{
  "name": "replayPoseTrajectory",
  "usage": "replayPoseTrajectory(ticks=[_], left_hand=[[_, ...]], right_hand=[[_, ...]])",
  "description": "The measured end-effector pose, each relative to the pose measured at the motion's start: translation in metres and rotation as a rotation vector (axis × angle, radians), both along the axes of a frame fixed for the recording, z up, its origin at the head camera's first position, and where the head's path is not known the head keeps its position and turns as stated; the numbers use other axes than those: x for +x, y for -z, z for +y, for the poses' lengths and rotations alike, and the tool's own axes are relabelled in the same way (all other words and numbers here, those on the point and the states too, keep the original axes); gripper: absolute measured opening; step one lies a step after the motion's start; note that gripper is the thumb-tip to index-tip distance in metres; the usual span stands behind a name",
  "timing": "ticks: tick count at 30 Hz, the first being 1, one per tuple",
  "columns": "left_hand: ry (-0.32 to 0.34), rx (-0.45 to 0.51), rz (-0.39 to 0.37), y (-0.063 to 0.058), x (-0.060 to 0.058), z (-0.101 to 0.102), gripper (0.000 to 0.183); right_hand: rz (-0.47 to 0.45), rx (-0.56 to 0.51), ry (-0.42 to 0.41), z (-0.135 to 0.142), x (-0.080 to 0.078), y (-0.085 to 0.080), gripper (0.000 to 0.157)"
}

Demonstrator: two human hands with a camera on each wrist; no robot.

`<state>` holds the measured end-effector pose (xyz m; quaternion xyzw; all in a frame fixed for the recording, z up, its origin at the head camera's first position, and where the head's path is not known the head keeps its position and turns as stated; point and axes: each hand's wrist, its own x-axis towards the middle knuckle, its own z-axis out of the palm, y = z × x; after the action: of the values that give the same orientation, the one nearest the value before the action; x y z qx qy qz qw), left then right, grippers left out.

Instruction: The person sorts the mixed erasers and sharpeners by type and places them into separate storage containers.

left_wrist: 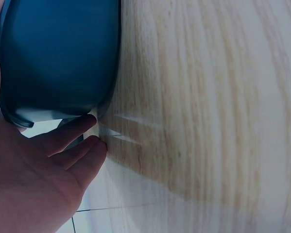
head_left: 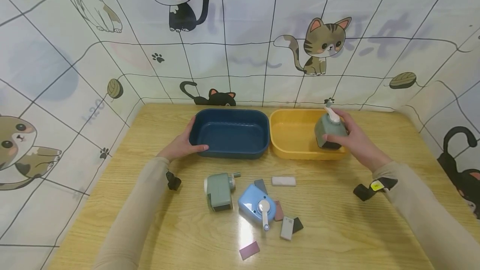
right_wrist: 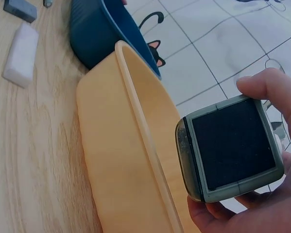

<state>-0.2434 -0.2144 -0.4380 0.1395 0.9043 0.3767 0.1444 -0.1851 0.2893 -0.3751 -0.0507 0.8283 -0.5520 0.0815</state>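
My right hand (head_left: 350,131) grips a grey-green pump bottle (head_left: 330,130) with a white nozzle, tilted over the right end of the yellow bin (head_left: 292,154). In the right wrist view the dark square base of the bottle (right_wrist: 235,145) faces the camera, with the thumb and fingers on opposite sides. My left hand (head_left: 182,143) holds the left end of the dark blue bin (head_left: 228,153), its thumb at the front rim. Below the blue bin (left_wrist: 58,58) in the left wrist view, several fingertips (left_wrist: 94,145) come close to the table.
A second green pump bottle (head_left: 219,193) lies on its side nearer me. Beside it is a blue pump bottle (head_left: 255,203) with a white nozzle. Around them lie a white block (head_left: 283,181), a light grey block (head_left: 287,228), a pink piece (head_left: 249,250) and several small dark pieces. A cat-print cloth (head_left: 247,61) hangs behind.
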Motion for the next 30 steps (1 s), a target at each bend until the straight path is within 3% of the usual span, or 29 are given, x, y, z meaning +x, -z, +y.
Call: replayPoseTrajectory(ticks=[12, 22, 30], left_hand=[[0.006, 0.033, 0.011, 0.005, -0.003, -0.001, 0.118], [0.002, 0.035, 0.006, 0.008, -0.004, -0.001, 0.118], [0.001, 0.036, 0.006, 0.006, -0.003, -0.001, 0.117]], right_hand=[[-0.06, 0.029, -0.018, 0.008, -0.018, 0.01, 0.089], [-0.038, 0.144, -0.024, 0.01, -0.029, 0.022, 0.097], [-0.04, 0.162, -0.022, 0.014, -0.032, 0.028, 0.096]])
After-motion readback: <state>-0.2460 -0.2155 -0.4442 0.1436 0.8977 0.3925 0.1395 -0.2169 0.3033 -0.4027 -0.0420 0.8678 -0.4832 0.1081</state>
